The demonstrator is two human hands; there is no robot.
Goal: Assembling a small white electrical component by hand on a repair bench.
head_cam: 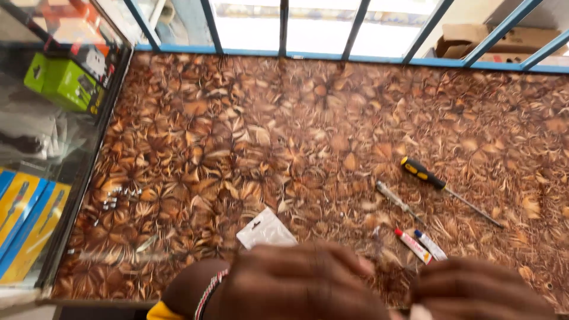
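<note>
Along the near edge of the surface (308,136), both hands sit low in the view, backs turned up and blurred. Left hand (296,284) is bent at the wrist, which wears a beaded bracelet (208,291) above a yellow cuff (159,312); its fingers curl down and inward. Right hand (477,290) lies just beside it, cut off by the bottom edge. Whether either grip is spread or pressed together cannot be told: the fingertips are hidden, and a pale scrap (419,312) between the hands is too small to identify.

Small clear plastic bag (265,230) lies flat just beyond the left hand, partly covered by it; its contents cannot be made out. Two small tubes (421,245) rest side by side near the right hand. Farther toward the right edge lie a slim clear-handled screwdriver (396,200) and a black-and-yellow screwdriver (441,186), both angled alike. Loose tiny screws (115,197) are scattered near the left edge. Beyond that edge, a glass case (50,148) holds a green box (64,83) and blue-and-yellow packages (26,225).
</note>
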